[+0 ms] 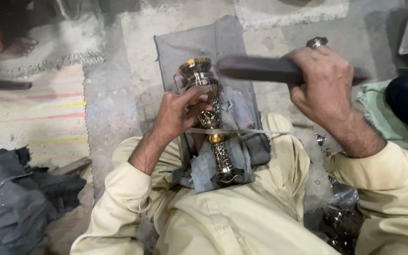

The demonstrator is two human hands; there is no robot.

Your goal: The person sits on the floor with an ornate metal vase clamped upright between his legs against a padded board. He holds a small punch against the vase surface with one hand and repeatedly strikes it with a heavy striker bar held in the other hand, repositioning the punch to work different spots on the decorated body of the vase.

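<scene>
- We are sitting on the concrete floor (109, 94) in pale cream clothing (223, 222), with a grey cloth (199, 42) spreading out beyond our fingertips and bunching under the piece on our lap.
- A striped mat (38, 113) is lying well off to the outside of our left fingers, and a dark heap of fabric (20, 193) is sitting nearer our left elbow.
- We are gripping a dark wooden mallet (260, 70) in our right hand (324, 87); the fingers are curling tightly around the handle, pressed together, with a ring showing on one. Its blurred end is hovering just beside the cup of the stem.
- We are steadying an ornate metal stem (212, 125), silver with gold bands, lying lengthways between our knees, its flared cup pointing away past our fingertips.
- Our left hand (180, 113) is pinching something thin against the stem's upper part; we cannot tell exactly what.
- Judging by the patterned lower sections, much of the surface is looking decorated already, while the smooth cup is appearing plain as yet.
</scene>
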